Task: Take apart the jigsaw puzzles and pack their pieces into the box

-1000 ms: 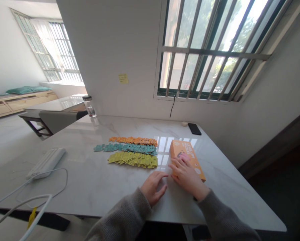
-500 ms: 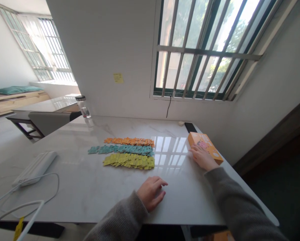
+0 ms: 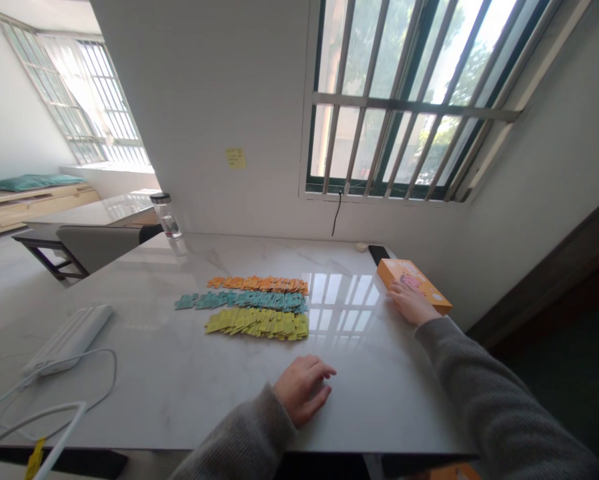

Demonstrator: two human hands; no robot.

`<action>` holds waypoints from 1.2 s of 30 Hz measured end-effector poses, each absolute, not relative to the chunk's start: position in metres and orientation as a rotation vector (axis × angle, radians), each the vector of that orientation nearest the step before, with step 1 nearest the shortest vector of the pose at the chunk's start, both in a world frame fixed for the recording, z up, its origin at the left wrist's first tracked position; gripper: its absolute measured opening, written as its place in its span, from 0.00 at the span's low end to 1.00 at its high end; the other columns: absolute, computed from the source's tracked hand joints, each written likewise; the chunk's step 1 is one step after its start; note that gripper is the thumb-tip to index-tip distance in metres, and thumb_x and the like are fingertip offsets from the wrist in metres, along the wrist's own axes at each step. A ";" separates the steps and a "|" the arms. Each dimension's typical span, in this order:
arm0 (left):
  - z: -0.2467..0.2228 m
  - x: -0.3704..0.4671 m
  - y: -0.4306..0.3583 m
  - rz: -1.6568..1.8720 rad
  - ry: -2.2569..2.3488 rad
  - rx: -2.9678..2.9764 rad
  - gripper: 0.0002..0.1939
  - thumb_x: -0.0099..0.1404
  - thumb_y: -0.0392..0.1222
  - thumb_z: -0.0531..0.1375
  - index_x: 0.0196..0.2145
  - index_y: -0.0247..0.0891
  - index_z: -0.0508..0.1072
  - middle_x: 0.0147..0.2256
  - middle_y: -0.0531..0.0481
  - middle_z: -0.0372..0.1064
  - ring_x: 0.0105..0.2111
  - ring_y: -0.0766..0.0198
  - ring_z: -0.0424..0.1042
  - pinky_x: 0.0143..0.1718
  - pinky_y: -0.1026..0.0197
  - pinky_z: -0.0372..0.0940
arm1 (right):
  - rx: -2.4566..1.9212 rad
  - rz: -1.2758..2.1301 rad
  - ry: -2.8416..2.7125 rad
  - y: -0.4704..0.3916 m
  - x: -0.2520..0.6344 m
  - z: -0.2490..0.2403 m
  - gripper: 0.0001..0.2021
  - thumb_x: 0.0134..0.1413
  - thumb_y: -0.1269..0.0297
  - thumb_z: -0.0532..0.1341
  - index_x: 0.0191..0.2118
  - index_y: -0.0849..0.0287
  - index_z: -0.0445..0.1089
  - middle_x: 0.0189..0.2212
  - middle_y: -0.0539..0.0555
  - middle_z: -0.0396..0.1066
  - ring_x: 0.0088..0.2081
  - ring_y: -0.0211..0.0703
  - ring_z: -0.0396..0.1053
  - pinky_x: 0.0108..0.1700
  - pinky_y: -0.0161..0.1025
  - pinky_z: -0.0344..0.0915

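Note:
My left hand (image 3: 307, 390) is just above or on the near part of the white marble-look table (image 3: 199, 393), its fingers loosely curved and apart, holding nothing. On the table's right side, my right hand (image 3: 412, 301) lies against the orange box (image 3: 434, 291). Its fingers stretch over the box's left edge and top; the thumb is hard to make out. Left of it, small flat pieces lie in three overlapping rows: orange pieces (image 3: 259, 285) at the back, teal pieces (image 3: 259, 300) in the middle, yellow-green pieces (image 3: 259, 323) in front.
A black phone (image 3: 378, 255) and a small white round object (image 3: 361, 247) lie at the back right. A water bottle (image 3: 166, 217) stands at the back left. A white power strip (image 3: 72, 339) with cables (image 3: 112, 373) occupies the left side. The wall closes off the back.
My right hand and the orange box have shifted slightly to the right and away from me. The box has turned a little. My left hand and the rows are practically unchanged.

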State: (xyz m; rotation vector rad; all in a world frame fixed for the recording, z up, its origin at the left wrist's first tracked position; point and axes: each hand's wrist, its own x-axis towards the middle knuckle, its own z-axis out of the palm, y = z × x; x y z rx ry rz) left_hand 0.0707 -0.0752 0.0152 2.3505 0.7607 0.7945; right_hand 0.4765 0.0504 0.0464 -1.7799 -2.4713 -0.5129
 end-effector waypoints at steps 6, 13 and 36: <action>0.016 0.072 -0.074 0.808 0.759 2.364 0.13 0.63 0.37 0.57 0.46 0.41 0.70 0.40 0.46 0.72 0.41 0.56 0.69 0.45 0.52 0.64 | -1.691 -0.543 -2.398 0.040 0.419 0.046 0.18 0.57 0.74 0.55 0.51 0.61 0.72 0.58 0.64 0.66 0.65 0.57 0.55 0.68 0.61 0.39; 0.022 0.052 -0.063 0.979 0.880 2.336 0.12 0.64 0.36 0.56 0.46 0.40 0.71 0.42 0.46 0.71 0.44 0.56 0.69 0.48 0.53 0.65 | -1.334 -0.005 -2.338 0.007 0.280 0.029 0.16 0.64 0.68 0.54 0.54 0.56 0.69 0.47 0.58 0.73 0.51 0.50 0.68 0.55 0.47 0.63; 0.013 -0.178 0.052 0.722 2.645 1.706 0.24 0.67 0.51 0.50 0.56 0.40 0.68 0.55 0.35 0.65 0.56 0.41 0.61 0.52 0.42 0.59 | -1.329 0.196 -2.190 -0.008 0.231 0.012 0.18 0.67 0.62 0.52 0.60 0.55 0.63 0.47 0.59 0.69 0.50 0.52 0.65 0.53 0.50 0.65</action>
